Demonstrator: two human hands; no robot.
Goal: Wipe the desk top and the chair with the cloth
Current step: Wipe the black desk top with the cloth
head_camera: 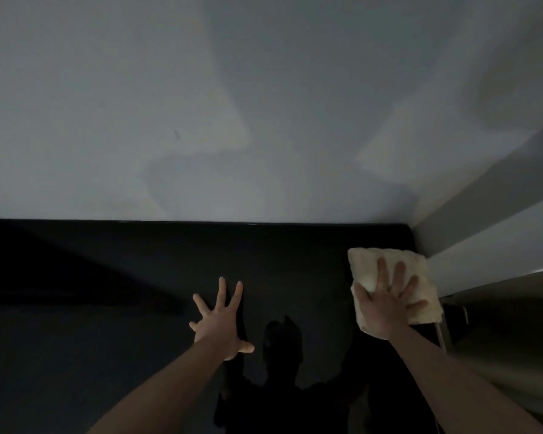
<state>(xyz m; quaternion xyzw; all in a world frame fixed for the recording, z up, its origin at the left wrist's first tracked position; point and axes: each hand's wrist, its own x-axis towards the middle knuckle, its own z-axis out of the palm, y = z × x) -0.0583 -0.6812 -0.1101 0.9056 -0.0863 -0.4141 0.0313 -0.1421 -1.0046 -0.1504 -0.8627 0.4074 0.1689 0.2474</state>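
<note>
hands (223, 324) (386, 303), two, flat: one cloth (370, 266), one desk top (107, 292)

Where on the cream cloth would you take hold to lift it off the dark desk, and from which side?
Pinch the cloth's bare far-left corner, coming from the left over the open desk top. The right hand covers its middle, and a pale wall crowds its right edge.

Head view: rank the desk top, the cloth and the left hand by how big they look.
1. Desk top, by far the largest.
2. Cloth and left hand look about alike; the right hand covers part of the cloth, so I won't rank them.
</note>
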